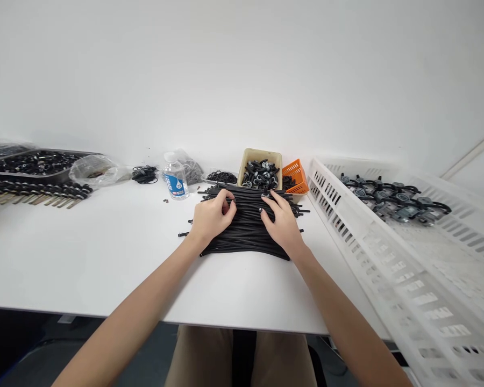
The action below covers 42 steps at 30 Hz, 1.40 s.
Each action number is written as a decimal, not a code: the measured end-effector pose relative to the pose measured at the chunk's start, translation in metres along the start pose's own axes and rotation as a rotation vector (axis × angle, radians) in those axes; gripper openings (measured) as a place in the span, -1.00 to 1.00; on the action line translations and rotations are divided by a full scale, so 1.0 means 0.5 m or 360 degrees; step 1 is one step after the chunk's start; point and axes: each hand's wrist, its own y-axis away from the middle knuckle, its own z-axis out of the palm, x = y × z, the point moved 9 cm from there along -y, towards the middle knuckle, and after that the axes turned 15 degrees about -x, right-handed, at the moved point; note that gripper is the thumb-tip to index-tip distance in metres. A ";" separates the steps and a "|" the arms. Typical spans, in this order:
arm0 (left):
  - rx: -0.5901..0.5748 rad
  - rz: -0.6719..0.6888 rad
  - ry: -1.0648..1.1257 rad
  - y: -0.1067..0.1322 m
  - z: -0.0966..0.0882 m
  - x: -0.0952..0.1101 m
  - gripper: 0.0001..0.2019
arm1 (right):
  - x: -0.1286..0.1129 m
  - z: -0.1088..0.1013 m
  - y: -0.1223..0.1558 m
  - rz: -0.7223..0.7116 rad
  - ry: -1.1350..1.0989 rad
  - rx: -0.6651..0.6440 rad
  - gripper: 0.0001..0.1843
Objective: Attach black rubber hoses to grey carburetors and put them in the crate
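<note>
- A single view, worn on the person's head, looks forward and down past the lap (pixel 204 355) at the lower edge.
- It faces across the white table (pixel 84 258) to the pale wall (pixel 226 70), which fills the upper part of the frame.
- The left hand (pixel 214 215) and right hand (pixel 282 223) stand near the middle, a forearm away (both forearms (pixel 133 306) widen toward the lens).
- On the right, the white crate (pixel 367 258) reaches close to the camera, cut off by the frame.
</note>
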 end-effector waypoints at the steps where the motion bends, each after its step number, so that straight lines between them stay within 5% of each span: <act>1: 0.0000 0.0002 0.0003 0.000 0.000 0.000 -0.91 | 0.001 0.001 0.000 -0.0005 0.0015 0.0006 -0.60; 8: -0.0004 0.0007 0.0018 0.000 0.002 -0.001 -0.91 | 0.006 0.004 0.000 -0.0005 0.0089 0.0028 -0.62; 23: -0.0050 -0.0010 0.0000 -0.001 0.009 0.000 -0.90 | 0.005 0.034 -0.003 0.0102 0.0349 -0.0288 -0.41; 33: -0.0047 -0.0023 -0.0005 -0.001 0.009 -0.002 -0.90 | -0.028 -0.006 0.003 -0.0098 0.0141 0.0066 -0.51; 42: -0.0023 0.0004 -0.0021 -0.001 0.007 0.001 -0.90 | -0.034 0.010 0.005 -0.0179 0.0060 0.0002 -0.66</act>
